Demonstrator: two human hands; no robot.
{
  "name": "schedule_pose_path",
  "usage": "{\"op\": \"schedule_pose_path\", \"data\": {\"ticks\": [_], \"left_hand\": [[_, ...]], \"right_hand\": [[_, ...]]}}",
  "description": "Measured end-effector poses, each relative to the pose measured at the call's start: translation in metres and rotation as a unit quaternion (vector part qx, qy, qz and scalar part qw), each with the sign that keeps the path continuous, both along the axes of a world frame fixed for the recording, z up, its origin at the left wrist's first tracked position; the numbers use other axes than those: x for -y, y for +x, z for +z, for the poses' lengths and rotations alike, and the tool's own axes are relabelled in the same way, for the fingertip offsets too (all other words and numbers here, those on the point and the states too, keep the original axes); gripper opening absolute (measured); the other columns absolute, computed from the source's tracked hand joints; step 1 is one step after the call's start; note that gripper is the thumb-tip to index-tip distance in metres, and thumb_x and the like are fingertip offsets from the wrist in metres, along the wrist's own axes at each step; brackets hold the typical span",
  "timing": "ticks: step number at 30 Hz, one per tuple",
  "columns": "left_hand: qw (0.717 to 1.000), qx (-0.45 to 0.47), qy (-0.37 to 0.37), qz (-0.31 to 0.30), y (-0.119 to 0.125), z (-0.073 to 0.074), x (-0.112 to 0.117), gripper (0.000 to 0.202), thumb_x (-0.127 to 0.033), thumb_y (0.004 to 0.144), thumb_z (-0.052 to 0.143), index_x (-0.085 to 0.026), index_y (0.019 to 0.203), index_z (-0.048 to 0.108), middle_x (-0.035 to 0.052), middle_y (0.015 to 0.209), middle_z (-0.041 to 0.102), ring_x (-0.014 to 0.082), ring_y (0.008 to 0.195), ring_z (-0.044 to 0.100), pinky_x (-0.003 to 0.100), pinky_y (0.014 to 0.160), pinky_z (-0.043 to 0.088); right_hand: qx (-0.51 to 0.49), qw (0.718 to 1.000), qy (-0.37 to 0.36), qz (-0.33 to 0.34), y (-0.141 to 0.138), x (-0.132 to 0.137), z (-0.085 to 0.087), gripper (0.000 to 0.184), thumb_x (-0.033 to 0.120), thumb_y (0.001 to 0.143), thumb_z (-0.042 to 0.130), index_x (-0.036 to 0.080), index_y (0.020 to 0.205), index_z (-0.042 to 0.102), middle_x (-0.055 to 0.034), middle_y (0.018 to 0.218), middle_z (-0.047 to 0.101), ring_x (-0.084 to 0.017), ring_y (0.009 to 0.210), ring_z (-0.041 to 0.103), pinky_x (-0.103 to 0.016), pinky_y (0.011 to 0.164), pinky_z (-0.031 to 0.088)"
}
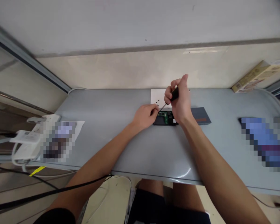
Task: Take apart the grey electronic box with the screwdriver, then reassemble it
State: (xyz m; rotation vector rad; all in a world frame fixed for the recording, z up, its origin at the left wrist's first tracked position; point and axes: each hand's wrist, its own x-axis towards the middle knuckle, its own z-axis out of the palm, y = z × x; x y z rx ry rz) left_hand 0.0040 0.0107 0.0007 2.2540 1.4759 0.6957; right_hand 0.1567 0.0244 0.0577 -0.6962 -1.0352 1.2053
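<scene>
One screwdriver sits in the right hand, grip wrapped round its handle, tip hard to make out. Toward the far edge of the table, the left hand seemingly touches an opened device; whether its grip holds anything, I cannot tell.

L forearm & R forearm reach fwd, converging; L hand low, fingers bent; R hand higher, fingers curled in grip, one digit pointing up.
</scene>
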Motion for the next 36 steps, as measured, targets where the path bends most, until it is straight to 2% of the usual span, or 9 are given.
{"op": "schedule_pose_path", "data": {"ticks": [2, 6, 11, 15, 18, 21, 26, 30, 36], "left_hand": [[1.0, 0.003, -0.001, 0.002, 0.0, 0.001, 0.0, 0.026, -0.017, 0.097, 0.045, -0.023, 0.094, 0.071, 0.0009, 0.091, 0.075, 0.0176, 0.079, 0.065, 0.03, 0.078, 0.047], [1.0, 0.003, -0.007, 0.011, 0.0, 0.001, -0.001, 0.027, -0.017, 0.096, 0.045, -0.023, 0.095, 0.072, 0.001, 0.093, 0.075, 0.0182, 0.081, 0.066, 0.031, 0.078, 0.048], [1.0, -0.002, -0.009, 0.014, 0.0, 0.001, -0.001, 0.027, -0.018, 0.096, 0.046, -0.023, 0.097, 0.072, 0.0012, 0.095, 0.076, 0.0186, 0.082, 0.067, 0.031, 0.079, 0.049], [1.0, -0.006, 0.0, 0.011, -0.001, 0.0, -0.001, 0.026, -0.018, 0.096, 0.045, -0.023, 0.095, 0.071, 0.0012, 0.093, 0.076, 0.0191, 0.084, 0.066, 0.031, 0.077, 0.047], [1.0, -0.006, 0.003, 0.004, -0.002, -0.001, -0.002, 0.026, -0.017, 0.095, 0.045, -0.023, 0.094, 0.07, 0.0006, 0.094, 0.076, 0.0189, 0.083, 0.066, 0.031, 0.076, 0.046], [1.0, 0.002, 0.006, 0.005, -0.002, -0.001, -0.002, 0.026, -0.017, 0.096, 0.045, -0.023, 0.093, 0.071, 0.0003, 0.096, 0.077, 0.0189, 0.084, 0.067, 0.031, 0.077, 0.046], [1.0, 0.005, 0.005, 0.01, -0.001, 0.0, -0.002, 0.027, -0.018, 0.096, 0.045, -0.023, 0.093, 0.071, 0.0001, 0.097, 0.078, 0.0193, 0.085, 0.067, 0.032, 0.079, 0.047], [1.0, -0.002, 0.005, 0.011, -0.001, -0.001, -0.002, 0.027, -0.018, 0.096, 0.046, -0.023, 0.095, 0.072, 0.0006, 0.096, 0.077, 0.0201, 0.087, 0.068, 0.032, 0.08, 0.048], [1.0, -0.002, 0.001, 0.009, -0.001, 0.0, -0.002, 0.027, -0.019, 0.096, 0.045, -0.023, 0.095, 0.071, 0.0015, 0.094, 0.076, 0.0194, 0.084, 0.067, 0.032, 0.078, 0.047]], "right_hand": [[-0.012, 1.0, -0.006, 0.021, 0.003, 0.0, 0.002, 0.051, 0.075, 0.091, 0.051, 0.026, 0.078, 0.051, 0.0018, 0.066, 0.042, -0.012, 0.055, 0.045, -0.03, 0.05, 0.04], [-0.007, 0.999, -0.022, 0.026, 0.008, 0.0, 0.003, 0.042, 0.064, 0.085, 0.069, 0.025, 0.079, 0.055, -0.0009, 0.079, 0.054, -0.015, 0.073, 0.061, -0.03, 0.061, 0.048], [-0.008, 0.999, -0.042, -0.01, 0.008, -0.003, -0.003, 0.053, 0.06, 0.076, 0.081, 0.026, 0.079, 0.04, 0.0051, 0.071, 0.049, -0.01, 0.059, 0.054, -0.027, 0.056, 0.046], [0.004, 0.998, -0.025, -0.049, 0.008, -0.006, -0.005, 0.051, 0.068, 0.081, 0.072, 0.027, 0.079, 0.041, 0.0079, 0.061, 0.034, -0.009, 0.05, 0.039, -0.026, 0.05, 0.039], [-0.003, 1.0, -0.011, -0.008, 0.01, -0.007, -0.004, 0.047, 0.073, 0.088, 0.058, 0.027, 0.087, 0.055, 0.0043, 0.066, 0.041, -0.011, 0.055, 0.047, -0.028, 0.055, 0.043], [-0.008, 1.0, -0.002, 0.019, 0.012, -0.008, -0.005, 0.041, 0.067, 0.089, 0.063, 0.026, 0.087, 0.06, 0.0013, 0.074, 0.05, -0.012, 0.066, 0.055, -0.027, 0.064, 0.048], [-0.033, 0.999, -0.002, 0.01, 0.016, -0.011, -0.009, 0.049, 0.059, 0.083, 0.076, 0.024, 0.074, 0.043, 0.0029, 0.075, 0.053, -0.011, 0.067, 0.057, -0.027, 0.065, 0.049], [-0.001, 0.999, 0.002, -0.051, 0.018, -0.013, -0.01, 0.054, 0.064, 0.08, 0.076, 0.025, 0.075, 0.039, 0.0081, 0.059, 0.036, -0.009, 0.052, 0.047, -0.026, 0.055, 0.044], [0.0, 1.0, 0.005, -0.005, 0.017, -0.015, -0.009, 0.054, 0.078, 0.09, 0.05, 0.025, 0.087, 0.06, 0.0006, 0.073, 0.049, -0.012, 0.066, 0.056, -0.029, 0.066, 0.05]]}}
